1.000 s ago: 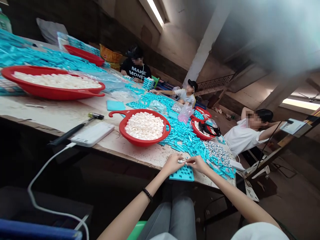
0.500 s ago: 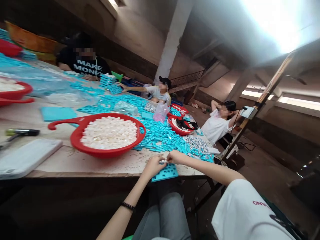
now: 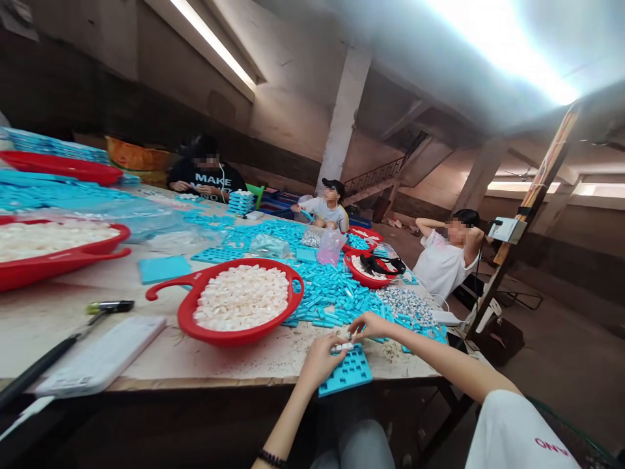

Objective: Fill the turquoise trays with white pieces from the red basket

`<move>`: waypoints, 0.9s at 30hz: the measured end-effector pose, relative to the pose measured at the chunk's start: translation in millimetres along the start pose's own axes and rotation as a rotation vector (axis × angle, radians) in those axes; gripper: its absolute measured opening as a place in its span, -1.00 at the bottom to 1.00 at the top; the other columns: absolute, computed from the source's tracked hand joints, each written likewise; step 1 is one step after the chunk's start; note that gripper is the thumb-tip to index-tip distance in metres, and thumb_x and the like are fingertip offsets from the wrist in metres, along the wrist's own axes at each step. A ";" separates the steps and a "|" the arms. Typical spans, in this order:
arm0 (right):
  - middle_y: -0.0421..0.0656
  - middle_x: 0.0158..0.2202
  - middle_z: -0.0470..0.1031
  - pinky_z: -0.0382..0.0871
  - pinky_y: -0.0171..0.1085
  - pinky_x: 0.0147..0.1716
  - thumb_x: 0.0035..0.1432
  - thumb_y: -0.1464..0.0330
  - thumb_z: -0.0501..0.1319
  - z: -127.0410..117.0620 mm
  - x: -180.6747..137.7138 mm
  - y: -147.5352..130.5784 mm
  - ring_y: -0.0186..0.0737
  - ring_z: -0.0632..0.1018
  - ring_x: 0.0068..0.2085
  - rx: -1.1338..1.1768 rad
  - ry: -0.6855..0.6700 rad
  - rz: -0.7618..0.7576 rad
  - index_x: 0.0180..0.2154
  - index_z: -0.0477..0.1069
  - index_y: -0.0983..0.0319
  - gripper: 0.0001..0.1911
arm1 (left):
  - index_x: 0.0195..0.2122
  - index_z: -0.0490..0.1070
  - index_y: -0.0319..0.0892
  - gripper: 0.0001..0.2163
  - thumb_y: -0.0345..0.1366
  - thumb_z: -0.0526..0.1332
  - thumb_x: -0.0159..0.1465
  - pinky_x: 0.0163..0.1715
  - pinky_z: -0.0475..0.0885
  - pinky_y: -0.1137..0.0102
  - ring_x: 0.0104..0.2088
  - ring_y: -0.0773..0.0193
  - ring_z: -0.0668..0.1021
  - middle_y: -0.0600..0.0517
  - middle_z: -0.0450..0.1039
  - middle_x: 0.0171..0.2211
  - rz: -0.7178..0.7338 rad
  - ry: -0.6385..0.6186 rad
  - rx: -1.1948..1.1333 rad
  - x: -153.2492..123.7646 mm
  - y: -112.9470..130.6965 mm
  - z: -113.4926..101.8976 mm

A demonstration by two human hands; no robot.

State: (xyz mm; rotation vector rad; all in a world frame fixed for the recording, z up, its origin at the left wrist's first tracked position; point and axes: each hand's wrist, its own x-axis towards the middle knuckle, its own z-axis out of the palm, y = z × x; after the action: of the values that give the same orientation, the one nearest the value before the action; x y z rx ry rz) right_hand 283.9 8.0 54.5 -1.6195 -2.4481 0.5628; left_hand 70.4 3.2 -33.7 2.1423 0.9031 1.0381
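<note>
My left hand (image 3: 319, 362) and right hand (image 3: 374, 324) meet near the front edge of the table (image 3: 254, 365), fingertips pinched on a tiny white piece (image 3: 344, 346) just above a turquoise grid tray (image 3: 347, 372). It looks light, hard and easy to drop, so its edges seem the place to hold. Beyond my hands, a heap of turquoise plastic bars (image 3: 332, 301) and a red basin (image 3: 229, 341) of white pieces crowd the table.

Both bare forearms reach forward, the left arm (image 3: 286, 420) rising steeply and the right arm (image 3: 439, 355) stretching in from the side. The left hand (image 3: 319, 361) and right hand (image 3: 371, 326) come together, fingers curled and close.
</note>
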 end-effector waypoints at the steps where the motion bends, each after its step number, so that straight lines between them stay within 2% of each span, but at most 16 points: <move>1: -0.11 -0.22 0.69 0.44 -0.37 -0.29 0.04 0.39 0.43 -3.2 2.9 4.9 -0.16 0.67 -0.25 0.004 0.028 0.018 -0.16 0.65 0.27 -0.74 | -0.21 0.62 -0.05 -0.85 -0.26 0.28 0.23 -0.06 0.48 0.32 -0.10 0.13 0.62 0.00 0.63 -0.16 -0.003 0.000 -0.005 -0.8 0.2 -0.3; 5: -0.09 -0.24 0.69 0.41 -0.31 -0.26 0.04 0.45 0.40 -4.5 17.0 18.2 -0.10 0.65 -0.25 -0.006 0.064 0.044 -0.22 0.66 0.27 -0.79 | -0.14 0.62 -0.02 -0.79 -0.30 0.29 0.22 0.06 0.45 0.24 -0.01 0.09 0.59 0.00 0.62 -0.09 0.020 -0.037 -0.036 -2.9 2.8 -3.3; 7: -0.11 -0.27 0.69 0.40 -0.32 -0.27 0.06 0.41 0.40 1.1 23.8 19.3 -0.12 0.64 -0.25 0.012 0.053 0.032 -0.24 0.67 0.24 -0.83 | -0.08 0.62 0.02 -0.75 -0.30 0.29 0.22 0.12 0.42 0.25 0.05 0.09 0.57 0.01 0.58 -0.02 0.057 -0.063 -0.066 -3.4 4.8 -5.6; 10: -0.13 -0.29 0.69 0.38 -0.34 -0.28 0.10 0.38 0.38 9.4 30.4 16.6 -0.14 0.64 -0.25 0.047 0.033 0.002 -0.25 0.67 0.22 -0.86 | -0.11 0.64 0.07 -0.79 -0.23 0.27 0.27 0.13 0.42 0.26 0.11 0.09 0.53 0.01 0.54 0.03 0.094 -0.097 -0.091 -3.8 7.8 -8.5; 13: -0.12 -0.27 0.69 0.37 -0.34 -0.29 0.13 0.40 0.35 12.3 30.2 14.9 -0.14 0.63 -0.25 0.079 0.034 -0.011 -0.23 0.67 0.23 -0.85 | -0.13 0.65 0.10 -0.81 -0.23 0.28 0.27 0.10 0.44 0.26 0.07 0.09 0.55 0.02 0.55 0.00 0.089 -0.128 -0.078 -3.5 9.2 -9.4; 17: -0.13 -0.27 0.69 0.38 -0.36 -0.30 0.15 0.32 0.36 13.9 25.0 15.3 -0.17 0.64 -0.27 0.127 0.028 -0.019 -0.22 0.67 0.23 -0.83 | -0.14 0.66 0.08 -0.80 -0.25 0.27 0.27 0.07 0.44 0.25 0.00 0.10 0.58 0.03 0.61 -0.08 0.073 -0.139 -0.063 -2.5 8.3 -7.9; 19: -0.14 -0.28 0.68 0.39 -0.37 -0.29 0.11 0.31 0.39 16.7 25.0 14.5 -0.18 0.64 -0.26 0.155 0.011 -0.027 -0.22 0.66 0.23 -0.81 | -0.15 0.66 0.06 -0.80 -0.26 0.26 0.27 0.07 0.42 0.24 -0.02 0.10 0.58 0.02 0.62 -0.10 0.060 -0.150 -0.058 -2.0 7.5 -7.2; 23: -0.18 -0.37 0.67 0.39 -0.39 -0.32 -0.02 0.45 0.43 23.3 30.6 11.8 -0.19 0.64 -0.28 0.206 -0.016 -0.032 -0.31 0.66 0.23 -0.85 | -0.14 0.66 0.07 -0.79 -0.24 0.24 0.28 0.08 0.39 0.23 0.00 0.09 0.57 0.04 0.63 -0.10 0.044 -0.168 -0.042 -1.9 8.1 -7.7; 27: -0.20 -0.48 0.62 0.37 -0.37 -0.39 -0.05 0.48 0.42 24.4 26.5 12.9 -0.20 0.63 -0.39 0.238 0.053 -0.003 -0.37 0.64 0.23 -0.88 | -0.13 0.66 0.08 -0.78 -0.25 0.24 0.28 0.10 0.38 0.24 0.01 0.09 0.55 0.06 0.63 -0.09 0.032 -0.169 -0.034 -4.0 11.8 -9.3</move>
State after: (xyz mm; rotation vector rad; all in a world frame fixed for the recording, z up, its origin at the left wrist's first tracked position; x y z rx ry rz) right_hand 276.2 31.1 25.0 -1.5157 -2.2463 0.7679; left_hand 64.6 -5.0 -21.9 2.1852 0.7685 0.8656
